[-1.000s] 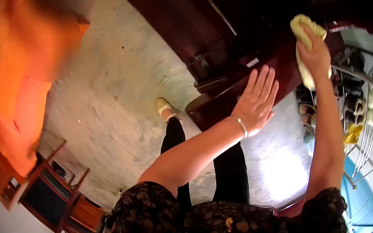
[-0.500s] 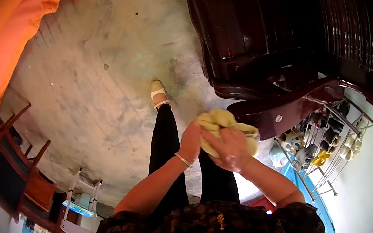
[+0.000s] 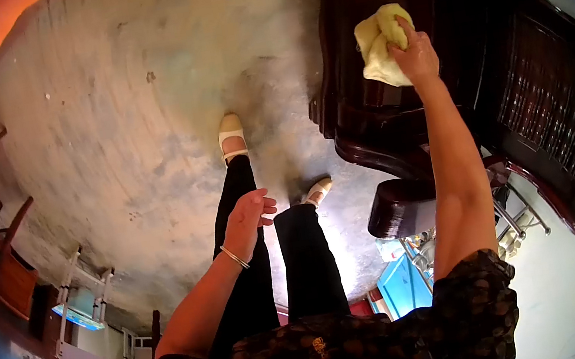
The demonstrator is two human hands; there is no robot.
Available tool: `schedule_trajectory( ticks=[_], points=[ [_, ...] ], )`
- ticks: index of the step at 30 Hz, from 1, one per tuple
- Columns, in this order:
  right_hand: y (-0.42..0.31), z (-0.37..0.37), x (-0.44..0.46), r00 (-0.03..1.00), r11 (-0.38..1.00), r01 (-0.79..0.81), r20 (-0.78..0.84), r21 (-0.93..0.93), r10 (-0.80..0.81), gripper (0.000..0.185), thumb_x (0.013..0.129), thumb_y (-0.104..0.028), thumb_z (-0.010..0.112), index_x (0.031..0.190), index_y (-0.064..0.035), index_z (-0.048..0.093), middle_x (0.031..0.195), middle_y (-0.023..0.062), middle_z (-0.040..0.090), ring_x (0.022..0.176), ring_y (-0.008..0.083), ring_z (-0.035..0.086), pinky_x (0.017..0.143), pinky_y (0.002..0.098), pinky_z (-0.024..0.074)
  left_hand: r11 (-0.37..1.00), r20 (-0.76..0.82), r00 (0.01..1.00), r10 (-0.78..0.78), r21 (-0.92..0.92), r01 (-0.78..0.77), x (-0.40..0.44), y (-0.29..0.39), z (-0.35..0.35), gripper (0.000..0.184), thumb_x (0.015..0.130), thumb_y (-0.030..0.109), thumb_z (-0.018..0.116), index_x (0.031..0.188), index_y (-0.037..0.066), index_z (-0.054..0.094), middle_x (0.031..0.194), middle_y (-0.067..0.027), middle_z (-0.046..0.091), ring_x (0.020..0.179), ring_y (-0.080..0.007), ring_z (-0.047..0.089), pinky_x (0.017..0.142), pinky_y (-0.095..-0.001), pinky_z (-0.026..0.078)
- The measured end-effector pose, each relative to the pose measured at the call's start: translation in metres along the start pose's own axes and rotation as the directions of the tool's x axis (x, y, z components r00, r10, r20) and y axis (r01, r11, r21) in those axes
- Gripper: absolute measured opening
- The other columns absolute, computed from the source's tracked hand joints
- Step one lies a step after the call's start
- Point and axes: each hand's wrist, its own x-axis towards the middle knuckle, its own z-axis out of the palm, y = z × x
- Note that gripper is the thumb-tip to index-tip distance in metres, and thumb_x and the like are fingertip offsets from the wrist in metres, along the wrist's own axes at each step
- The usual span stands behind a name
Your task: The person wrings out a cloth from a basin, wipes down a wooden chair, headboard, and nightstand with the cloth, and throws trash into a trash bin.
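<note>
A pale yellow cloth (image 3: 381,48) lies bunched on the seat of a dark, glossy wooden bench (image 3: 455,25). My right hand (image 3: 418,57) grips the cloth from its right side, with the arm stretched out over the bench's armrest (image 3: 401,208). In front of my legs, my left hand (image 3: 249,219) hangs in the air with its fingers loosely curled and apart, holding nothing. A bracelet (image 3: 235,257) circles the left wrist.
A slatted backrest (image 3: 546,104) rises at the right. Below the bench is a metal rack (image 3: 515,215) with shoes. Wooden chairs (image 3: 9,223) and a white folding stool (image 3: 80,317) stand at the left. My shoes (image 3: 231,136) are on the concrete floor.
Both hands were together on the cloth half a second ago. The right hand has carried it up and right onto the bench seat, while the left let go and moved left. The view has shifted.
</note>
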Motion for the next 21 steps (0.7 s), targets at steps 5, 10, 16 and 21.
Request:
schedule_trajectory(
  ticks=[5,10,16,21],
  points=[
    [-0.004,0.094,-0.078,0.950,0.927,0.271,0.229,-0.261,-0.213,0.073,0.082,-0.043,0.070,0.144,-0.0301,0.034,0.113,0.0177,0.053,0.104,0.0321,0.058,0.083,0.0422,0.0520,0.998,-0.016,0.998,-0.057,-0.013,0.057,0.010,-0.003,-0.004,0.041,0.099,0.034,0.050,0.123,0.001,0.051,0.101,-0.0088,0.063,0.091,-0.0161,0.060,0.077,-0.0297,0.050],
    [-0.040,0.091,-0.115,0.821,0.944,0.317,0.525,-0.093,-0.224,0.057,0.080,-0.026,0.070,0.133,-0.0299,0.049,0.109,0.0159,0.053,0.101,0.0334,0.058,0.088,0.0420,0.0486,0.998,0.011,0.999,-0.044,0.053,0.044,0.015,0.008,-0.008,0.035,0.098,0.025,0.052,0.121,0.000,0.051,0.099,-0.0088,0.063,0.089,-0.0157,0.061,0.074,-0.0287,0.051],
    [-0.072,0.063,-0.065,0.760,0.781,0.547,0.569,-0.302,-0.313,0.053,0.085,-0.021,0.061,0.135,-0.0280,0.045,0.124,0.0218,0.052,0.103,0.0337,0.060,0.089,0.0389,0.0514,1.000,-0.048,0.999,0.009,0.030,-0.007,0.023,0.006,-0.024,0.029,0.097,0.023,0.053,0.118,0.003,0.054,0.098,-0.0074,0.064,0.089,-0.0149,0.062,0.074,-0.0285,0.051],
    [-0.055,0.089,0.045,0.856,0.851,0.439,0.423,-0.287,-0.299,0.051,0.091,-0.023,0.053,0.140,-0.0237,0.041,0.124,0.0210,0.049,0.113,0.0373,0.053,0.093,0.0394,0.0498,0.999,-0.095,0.995,-0.041,-0.016,0.040,0.029,-0.006,-0.017,0.028,0.096,0.022,0.054,0.117,0.004,0.055,0.097,-0.0078,0.064,0.087,-0.0152,0.063,0.074,-0.0288,0.051]
  ],
)
